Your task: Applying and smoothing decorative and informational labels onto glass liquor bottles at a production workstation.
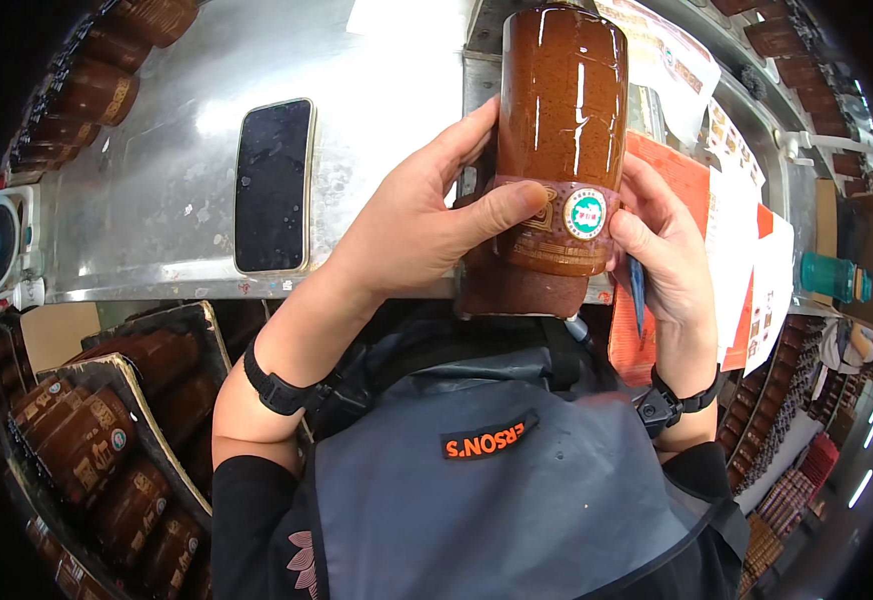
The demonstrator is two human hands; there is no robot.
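Note:
A tall glossy brown glazed jar [562, 110] is between my hands near the bench's front edge. A decorated band runs round its lower part, with a round green and white sticker [586, 214] at the front. My left hand [407, 215] grips the jar's left side, its thumb pressed on the band beside the sticker. On the right side my right hand [665, 235] wraps the jar, thumb at the sticker's edge and fingers partly hidden behind. A slim blue pointed tool [638, 295] shows below my right palm; I cannot tell how it is held. Under the jar is a dull brown block [522, 290].
A black phone [275, 185] lies on the metal bench [177, 200] to the left. Printed sheets [727, 240] and an orange-red sheet [682, 180] lie at right. Crates of brown jars [87, 440] stand lower left. A turquoise container [829, 277] sits far right.

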